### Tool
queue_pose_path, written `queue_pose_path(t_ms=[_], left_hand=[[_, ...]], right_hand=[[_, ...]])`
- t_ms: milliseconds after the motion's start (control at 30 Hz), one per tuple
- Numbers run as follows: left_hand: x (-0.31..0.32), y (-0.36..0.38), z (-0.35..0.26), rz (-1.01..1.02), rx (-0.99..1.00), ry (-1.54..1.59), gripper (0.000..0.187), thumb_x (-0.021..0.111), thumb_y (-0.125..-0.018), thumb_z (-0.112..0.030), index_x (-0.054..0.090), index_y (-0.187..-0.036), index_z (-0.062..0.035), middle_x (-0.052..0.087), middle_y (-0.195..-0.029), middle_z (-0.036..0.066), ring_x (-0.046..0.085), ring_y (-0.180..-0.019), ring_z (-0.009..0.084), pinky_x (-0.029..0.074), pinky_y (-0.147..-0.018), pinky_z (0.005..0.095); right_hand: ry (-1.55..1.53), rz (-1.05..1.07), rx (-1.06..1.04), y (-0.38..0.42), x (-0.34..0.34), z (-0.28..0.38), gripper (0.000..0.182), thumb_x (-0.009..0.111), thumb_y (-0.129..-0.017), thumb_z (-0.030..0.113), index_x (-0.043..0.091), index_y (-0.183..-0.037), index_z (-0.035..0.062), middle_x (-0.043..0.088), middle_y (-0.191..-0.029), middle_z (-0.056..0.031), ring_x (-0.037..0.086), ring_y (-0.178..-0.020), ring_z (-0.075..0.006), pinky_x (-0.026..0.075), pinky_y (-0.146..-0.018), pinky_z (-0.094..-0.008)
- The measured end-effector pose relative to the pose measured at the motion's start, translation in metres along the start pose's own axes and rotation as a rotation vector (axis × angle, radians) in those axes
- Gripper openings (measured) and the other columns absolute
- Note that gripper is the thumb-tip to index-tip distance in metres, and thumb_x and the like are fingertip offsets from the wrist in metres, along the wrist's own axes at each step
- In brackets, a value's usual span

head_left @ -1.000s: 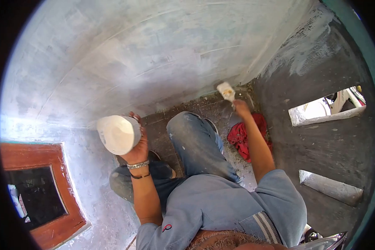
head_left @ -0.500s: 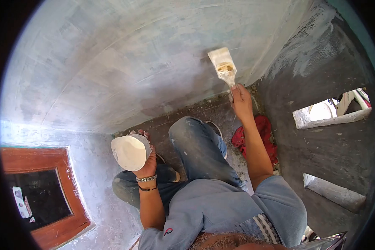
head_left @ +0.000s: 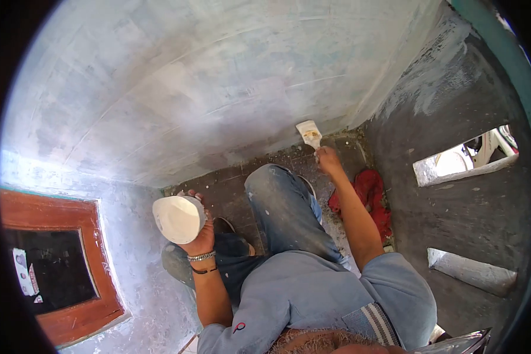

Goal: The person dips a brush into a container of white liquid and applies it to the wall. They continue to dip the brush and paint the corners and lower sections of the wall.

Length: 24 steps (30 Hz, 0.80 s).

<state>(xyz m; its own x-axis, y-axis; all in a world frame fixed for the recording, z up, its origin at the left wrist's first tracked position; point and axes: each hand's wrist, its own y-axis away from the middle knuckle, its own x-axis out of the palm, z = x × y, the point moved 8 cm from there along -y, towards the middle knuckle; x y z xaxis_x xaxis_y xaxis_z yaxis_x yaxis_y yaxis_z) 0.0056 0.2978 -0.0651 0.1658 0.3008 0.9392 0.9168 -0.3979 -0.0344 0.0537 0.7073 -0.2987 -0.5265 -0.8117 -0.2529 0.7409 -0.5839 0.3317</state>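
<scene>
My left hand (head_left: 203, 230) is wrapped around a round paint container (head_left: 179, 219) coated inside with white paint, held above my bent left leg. In my right hand (head_left: 328, 160) is a flat paintbrush (head_left: 310, 134) with white bristles and yellowish stains near its base. The bristles point up at the lower part of the wall (head_left: 218, 76), close over the line where it meets the floor. That wall is patchy pale grey and white, with visible brush strokes.
To the right stands a dark grey wall (head_left: 454, 218) with slot openings. A red cloth (head_left: 369, 203) lies on the dark floor (head_left: 227, 197) beside my right forearm. At the left is a wooden-framed window (head_left: 88, 253). My knee (head_left: 271, 189) rises between both arms.
My right hand has brought the paintbrush down the wall toward the floor and slightly left. My left hand with the paint container has shifted only a little.
</scene>
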Motion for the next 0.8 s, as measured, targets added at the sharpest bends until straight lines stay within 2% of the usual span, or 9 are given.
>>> queue_pose_path(t_ms=[100, 233, 367, 467, 533, 600, 667, 767, 800], left_hand=[[0.0, 0.0, -0.035, -0.028, 0.058, 0.001, 0.07, 0.056, -0.083, -0.052, 0.039, -0.135, -0.008, 0.041, -0.134, 0.02, 0.041, -0.124, 0.0349, 0.05, -0.089, 0.0486], [0.016, -0.001, -0.079, 0.04, 0.143, -0.015, 0.068, 0.056, -0.084, -0.049, 0.039, -0.133, -0.0053, 0.042, -0.132, 0.02, 0.041, -0.124, 0.036, 0.05, -0.089, 0.0494], [0.019, -0.004, -0.116, 0.028, 0.223, -0.017, 0.067, 0.05, -0.086, -0.053, 0.039, -0.135, -0.0076, 0.042, -0.132, 0.021, 0.041, -0.124, 0.0368, 0.051, -0.088, 0.05], [0.007, -0.005, -0.139, 0.009, 0.272, -0.025, 0.067, 0.05, -0.087, -0.05, 0.039, -0.134, -0.0046, 0.045, -0.131, 0.021, 0.042, -0.123, 0.0371, 0.051, -0.088, 0.0504], [-0.003, -0.006, -0.147, 0.005, 0.296, -0.045, 0.066, 0.049, -0.087, -0.049, 0.039, -0.134, -0.003, 0.046, -0.129, 0.021, 0.044, -0.122, 0.037, 0.051, -0.088, 0.0501], [-0.009, -0.005, -0.145, 0.04, 0.284, -0.016, 0.066, 0.052, -0.086, -0.045, 0.038, -0.134, -0.0015, 0.044, -0.131, 0.022, 0.043, -0.122, 0.0375, 0.051, -0.088, 0.0498], [-0.018, -0.005, -0.145, 0.047, 0.284, -0.004, 0.067, 0.054, -0.086, -0.044, 0.037, -0.134, -0.0008, 0.044, -0.132, 0.023, 0.043, -0.122, 0.0374, 0.051, -0.088, 0.0496], [-0.03, -0.001, -0.146, 0.023, 0.298, -0.001, 0.069, 0.055, -0.085, -0.045, 0.036, -0.134, -0.0012, 0.044, -0.131, 0.022, 0.043, -0.122, 0.0366, 0.051, -0.088, 0.0493], [-0.026, -0.001, -0.146, 0.026, 0.306, 0.004, 0.069, 0.055, -0.085, -0.045, 0.036, -0.134, -0.0014, 0.044, -0.131, 0.022, 0.043, -0.122, 0.0364, 0.051, -0.088, 0.0491]], right_hand=[[-0.102, -0.003, -0.098, 0.032, -0.021, 0.104, 0.024, 0.048, -0.094, 0.027, 0.056, -0.084, 0.0071, 0.049, -0.061, 0.0005, 0.041, -0.046, -0.0101, 0.032, -0.041, -0.0253], [-0.194, 0.004, -0.257, 0.104, -0.049, 0.265, 0.026, 0.047, -0.094, 0.027, 0.054, -0.085, 0.004, 0.047, -0.062, -0.0012, 0.041, -0.047, -0.0098, 0.033, -0.043, -0.0254], [-0.342, 0.032, -0.468, 0.141, -0.055, 0.317, 0.024, 0.046, -0.096, 0.026, 0.054, -0.088, 0.0055, 0.045, -0.063, 0.0022, 0.037, -0.048, -0.0056, 0.031, -0.043, -0.0211], [-0.289, -0.099, -0.532, 0.102, -0.031, 0.272, 0.026, 0.046, -0.096, 0.028, 0.054, -0.087, 0.0048, 0.049, -0.064, -0.0014, 0.044, -0.051, -0.0104, 0.036, -0.047, -0.0257], [0.108, -0.257, -0.591, 0.044, -0.016, 0.19, 0.03, 0.047, -0.095, 0.03, 0.055, -0.084, 0.0032, 0.055, -0.066, -0.0068, 0.051, -0.056, -0.0172, 0.041, -0.053, -0.0325], [0.219, -0.28, -0.505, 0.006, 0.004, 0.089, 0.033, 0.047, -0.093, 0.031, 0.057, -0.081, 0.002, 0.058, -0.068, -0.0112, 0.055, -0.06, -0.0223, 0.042, -0.058, -0.0373], [0.133, -0.056, -0.234, 0.021, 0.027, 0.031, 0.033, 0.048, -0.091, 0.03, 0.058, -0.078, 0.0015, 0.058, -0.068, -0.01, 0.055, -0.059, -0.0212, 0.042, -0.055, -0.0376], [0.111, 0.11, 0.069, 0.042, 0.043, 0.003, 0.025, 0.049, -0.091, 0.026, 0.06, -0.08, 0.006, 0.051, -0.064, -0.0038, 0.047, -0.056, -0.0147, 0.037, -0.049, -0.0325], [0.05, 0.086, 0.055, 0.046, 0.044, 0.022, 0.025, 0.049, -0.09, 0.026, 0.06, -0.079, 0.0061, 0.051, -0.064, -0.0036, 0.046, -0.055, -0.0149, 0.037, -0.048, -0.0322]])
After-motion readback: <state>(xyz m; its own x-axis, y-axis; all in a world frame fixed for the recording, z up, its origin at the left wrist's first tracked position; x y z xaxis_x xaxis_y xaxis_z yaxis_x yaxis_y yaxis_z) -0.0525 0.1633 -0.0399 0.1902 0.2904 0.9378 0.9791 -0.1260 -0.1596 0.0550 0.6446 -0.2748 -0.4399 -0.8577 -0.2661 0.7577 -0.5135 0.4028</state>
